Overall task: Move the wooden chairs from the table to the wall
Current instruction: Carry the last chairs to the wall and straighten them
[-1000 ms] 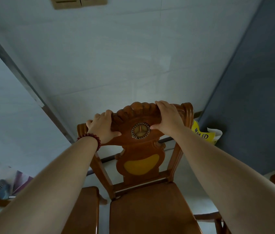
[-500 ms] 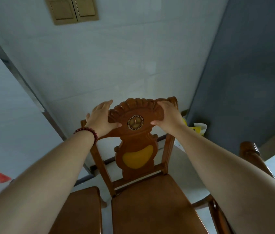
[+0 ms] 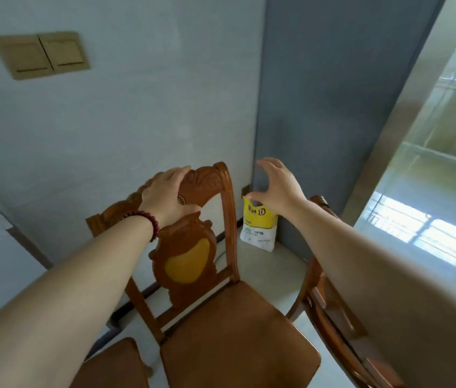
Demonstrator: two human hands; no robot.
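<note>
Carved wooden chair (image 3: 193,264) standing in the middle, backrest toward the pale tiled wall (image 3: 137,121), seat toward the camera. Left hand (image 3: 166,196) laid over the carved top rail of the backrest, palm down, fingers (image 3: 176,175) curled over the crest and thumb pressed under it on the near side: closed on the rail. Dark red bead bracelet (image 3: 148,219) around the left wrist. Yellow oval panel (image 3: 186,263) set in the centre splat, below the hand.

Right hand (image 3: 278,189) off the chair, held in the air just right of the backrest's right post, fingers spread and curved, thumb apart from them, gripping nothing. Directly behind it in the view, a yellow and white bag (image 3: 259,228) standing on the floor (image 3: 266,275) in the corner where the tiled wall meets a grey-blue panel (image 3: 319,107).

Second wooden chair (image 3: 333,303) to the right, mostly hidden by the right forearm, only its curved top and some rails showing. Part of another brown seat (image 3: 115,365) at the lower left, just beside the middle chair's seat. Two beige wall switches (image 3: 41,54) high on the tiled wall at upper left. Bright window reflections on a glossy surface (image 3: 422,233) at the right edge.
</note>
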